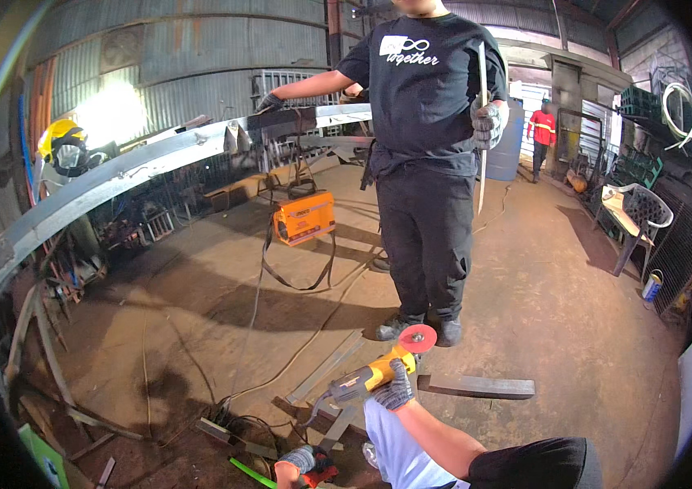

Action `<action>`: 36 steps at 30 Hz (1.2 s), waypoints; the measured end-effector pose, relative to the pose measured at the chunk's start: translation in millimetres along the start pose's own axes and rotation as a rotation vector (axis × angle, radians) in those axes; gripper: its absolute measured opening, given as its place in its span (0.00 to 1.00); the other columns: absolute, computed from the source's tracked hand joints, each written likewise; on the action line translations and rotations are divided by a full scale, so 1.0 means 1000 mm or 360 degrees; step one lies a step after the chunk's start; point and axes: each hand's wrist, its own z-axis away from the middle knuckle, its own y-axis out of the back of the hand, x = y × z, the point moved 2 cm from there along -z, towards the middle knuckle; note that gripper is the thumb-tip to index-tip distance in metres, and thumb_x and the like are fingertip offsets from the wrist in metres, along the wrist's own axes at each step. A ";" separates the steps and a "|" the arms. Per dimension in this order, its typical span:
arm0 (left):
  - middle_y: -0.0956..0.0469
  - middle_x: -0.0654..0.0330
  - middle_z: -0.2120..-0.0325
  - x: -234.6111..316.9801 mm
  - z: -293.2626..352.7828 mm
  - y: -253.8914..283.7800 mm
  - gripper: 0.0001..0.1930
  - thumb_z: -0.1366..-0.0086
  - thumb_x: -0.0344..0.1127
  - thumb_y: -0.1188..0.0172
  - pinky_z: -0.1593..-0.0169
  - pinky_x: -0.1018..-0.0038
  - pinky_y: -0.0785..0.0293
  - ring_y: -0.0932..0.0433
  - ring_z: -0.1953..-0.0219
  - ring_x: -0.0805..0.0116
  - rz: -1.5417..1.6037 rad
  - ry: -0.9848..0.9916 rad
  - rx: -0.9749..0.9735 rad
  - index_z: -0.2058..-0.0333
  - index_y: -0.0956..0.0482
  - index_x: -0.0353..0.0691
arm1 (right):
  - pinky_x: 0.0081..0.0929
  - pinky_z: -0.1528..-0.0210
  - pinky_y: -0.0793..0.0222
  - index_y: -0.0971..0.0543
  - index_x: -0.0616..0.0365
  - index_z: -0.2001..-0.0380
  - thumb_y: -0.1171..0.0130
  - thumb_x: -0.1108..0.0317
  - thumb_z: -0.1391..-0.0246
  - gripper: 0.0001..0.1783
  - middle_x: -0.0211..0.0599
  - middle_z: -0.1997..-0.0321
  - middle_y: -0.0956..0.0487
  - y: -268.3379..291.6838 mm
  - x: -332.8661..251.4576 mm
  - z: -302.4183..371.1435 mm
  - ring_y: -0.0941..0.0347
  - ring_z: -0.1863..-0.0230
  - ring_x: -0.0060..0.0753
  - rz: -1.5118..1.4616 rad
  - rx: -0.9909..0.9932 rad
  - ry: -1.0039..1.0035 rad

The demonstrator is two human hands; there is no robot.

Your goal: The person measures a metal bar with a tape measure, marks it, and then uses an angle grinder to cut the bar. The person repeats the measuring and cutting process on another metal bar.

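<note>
My right hand [396, 386], in a grey knit glove, is closed around the body of a yellow and black angle grinder [368, 376]. Its red disc [418, 339] points away from me, near the feet of a person standing ahead. At the lower edge, my left hand [300, 459], also gloved, has its fingers curled at a red and black thing [323, 474]. The hand partly hides that thing, and its kind is unclear. A bright green strip [251, 473] lies beside this hand. Flat metal bars [326, 367] lie on the floor beyond the grinder.
The standing person [431, 98] holds a long thin strip [482, 130] upright, other hand on a long metal beam [150, 151]. An orange welding machine [305, 218] hangs there by a strap. A square metal tube [480, 386] and cables [313, 334] lie on the floor. A chair [635, 216] stands right.
</note>
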 end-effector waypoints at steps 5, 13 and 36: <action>0.28 0.56 0.80 -0.002 -0.004 0.001 0.09 0.44 0.36 0.53 0.72 0.66 0.31 0.29 0.78 0.60 -0.0050 0.0011 -0.0032 0.73 0.28 0.37 | 0.41 0.50 0.33 0.29 0.50 0.59 0.37 0.58 0.56 0.21 0.34 0.59 0.25 -0.007 0.001 0.002 0.29 0.57 0.39 0.0021 0.0037 0.0044; 0.27 0.56 0.80 -0.005 -0.015 0.003 0.09 0.44 0.36 0.53 0.72 0.66 0.31 0.29 0.78 0.60 -0.0128 0.0007 -0.0109 0.73 0.28 0.37 | 0.42 0.50 0.33 0.30 0.50 0.57 0.37 0.59 0.57 0.23 0.35 0.59 0.25 -0.004 -0.005 -0.005 0.29 0.56 0.39 0.0034 0.0002 0.0091; 0.26 0.55 0.79 -0.007 -0.015 -0.004 0.10 0.45 0.37 0.53 0.72 0.66 0.30 0.27 0.77 0.59 -0.0181 0.0006 -0.0118 0.73 0.26 0.37 | 0.39 0.50 0.32 0.32 0.51 0.56 0.35 0.61 0.60 0.26 0.35 0.59 0.27 -0.008 -0.007 -0.006 0.30 0.56 0.38 0.0016 0.0146 0.0074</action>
